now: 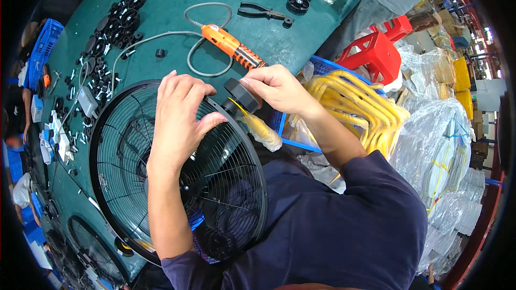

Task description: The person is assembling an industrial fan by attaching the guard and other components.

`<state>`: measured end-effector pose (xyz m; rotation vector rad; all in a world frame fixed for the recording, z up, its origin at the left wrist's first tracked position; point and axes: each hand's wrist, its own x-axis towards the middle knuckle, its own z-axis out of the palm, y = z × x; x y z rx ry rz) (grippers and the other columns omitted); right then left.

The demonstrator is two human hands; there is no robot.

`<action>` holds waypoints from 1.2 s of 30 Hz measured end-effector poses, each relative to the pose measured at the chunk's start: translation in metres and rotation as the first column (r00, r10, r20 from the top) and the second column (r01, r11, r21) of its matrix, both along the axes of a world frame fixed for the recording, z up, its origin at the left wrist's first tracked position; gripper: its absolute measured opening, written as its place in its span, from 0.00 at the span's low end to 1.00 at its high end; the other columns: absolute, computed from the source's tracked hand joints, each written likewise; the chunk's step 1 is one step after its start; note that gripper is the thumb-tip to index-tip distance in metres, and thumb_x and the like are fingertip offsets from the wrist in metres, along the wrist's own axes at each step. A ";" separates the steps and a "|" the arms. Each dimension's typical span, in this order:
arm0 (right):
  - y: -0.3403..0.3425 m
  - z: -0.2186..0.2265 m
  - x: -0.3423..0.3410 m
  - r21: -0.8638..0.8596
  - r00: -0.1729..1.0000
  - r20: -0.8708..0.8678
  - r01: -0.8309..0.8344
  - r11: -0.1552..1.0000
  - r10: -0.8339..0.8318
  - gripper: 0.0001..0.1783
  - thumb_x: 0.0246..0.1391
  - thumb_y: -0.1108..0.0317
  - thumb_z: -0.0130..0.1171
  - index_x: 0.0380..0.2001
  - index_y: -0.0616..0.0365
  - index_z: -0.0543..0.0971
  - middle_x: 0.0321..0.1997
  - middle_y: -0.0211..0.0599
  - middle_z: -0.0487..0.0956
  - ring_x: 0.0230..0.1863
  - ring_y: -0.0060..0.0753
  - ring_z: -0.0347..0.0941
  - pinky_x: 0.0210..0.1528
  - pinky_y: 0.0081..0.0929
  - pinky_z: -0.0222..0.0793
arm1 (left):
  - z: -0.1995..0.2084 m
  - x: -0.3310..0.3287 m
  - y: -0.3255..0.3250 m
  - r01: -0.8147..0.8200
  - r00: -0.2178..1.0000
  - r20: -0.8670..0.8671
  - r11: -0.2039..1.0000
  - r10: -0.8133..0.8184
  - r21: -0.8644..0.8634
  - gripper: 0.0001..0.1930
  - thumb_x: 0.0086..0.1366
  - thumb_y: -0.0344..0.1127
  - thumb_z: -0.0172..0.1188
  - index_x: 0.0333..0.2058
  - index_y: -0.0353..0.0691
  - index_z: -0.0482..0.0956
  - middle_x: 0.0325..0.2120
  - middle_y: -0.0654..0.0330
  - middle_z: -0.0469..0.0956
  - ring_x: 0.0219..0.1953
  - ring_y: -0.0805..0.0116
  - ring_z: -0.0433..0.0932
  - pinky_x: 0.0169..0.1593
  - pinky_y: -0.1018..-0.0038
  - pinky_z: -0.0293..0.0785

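At left, round black parts (115,27) lie on the green table (164,13). A black fan housing (226,164) stands near the person, the left hand (183,108) over its far rim, fingers and thumb loosely curved; whether it grips cannot be told. Farther right, the right hand (280,92) pinches a black knob (240,96) at the rim, beside a blue crate (323,65) of yellow tubes (357,95).

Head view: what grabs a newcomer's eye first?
The big fan cage dominates, left of centre, with the left hand at its upper rim and the right hand on a black knob at its edge. Next come the orange driver on the green table above, and yellow tubes in a blue crate at right.
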<state>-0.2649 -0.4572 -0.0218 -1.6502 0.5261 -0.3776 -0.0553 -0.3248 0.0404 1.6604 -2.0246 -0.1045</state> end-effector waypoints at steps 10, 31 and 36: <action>0.020 0.030 0.002 0.253 0.976 0.075 0.179 0.951 -0.204 0.11 0.66 0.65 0.56 0.42 0.61 0.82 0.26 0.27 0.77 0.28 0.13 0.71 0.23 0.19 0.66 | -0.001 0.001 0.002 0.000 1.000 -0.007 1.000 0.000 0.004 0.29 0.52 0.60 0.62 0.39 0.38 0.77 0.36 0.58 0.76 0.47 0.53 0.73 0.65 0.50 0.60; -0.012 0.017 0.006 0.212 0.990 -0.073 -0.103 0.972 0.121 0.25 0.65 0.44 0.54 0.41 0.57 0.79 0.23 0.28 0.76 0.16 0.17 0.69 0.18 0.18 0.64 | 0.002 -0.006 -0.003 0.024 0.997 0.067 1.000 -0.024 -0.001 0.23 0.48 0.48 0.70 0.38 0.39 0.77 0.35 0.58 0.76 0.46 0.55 0.74 0.64 0.51 0.62; -0.015 0.016 -0.008 0.160 0.982 0.081 -0.182 0.970 0.171 0.28 0.60 0.48 0.62 0.56 0.55 0.77 0.39 0.36 0.80 0.26 0.19 0.75 0.26 0.20 0.70 | 0.011 -0.008 -0.004 0.039 0.999 0.015 0.999 -0.039 0.031 0.24 0.49 0.49 0.69 0.39 0.40 0.78 0.36 0.58 0.76 0.47 0.55 0.74 0.66 0.50 0.58</action>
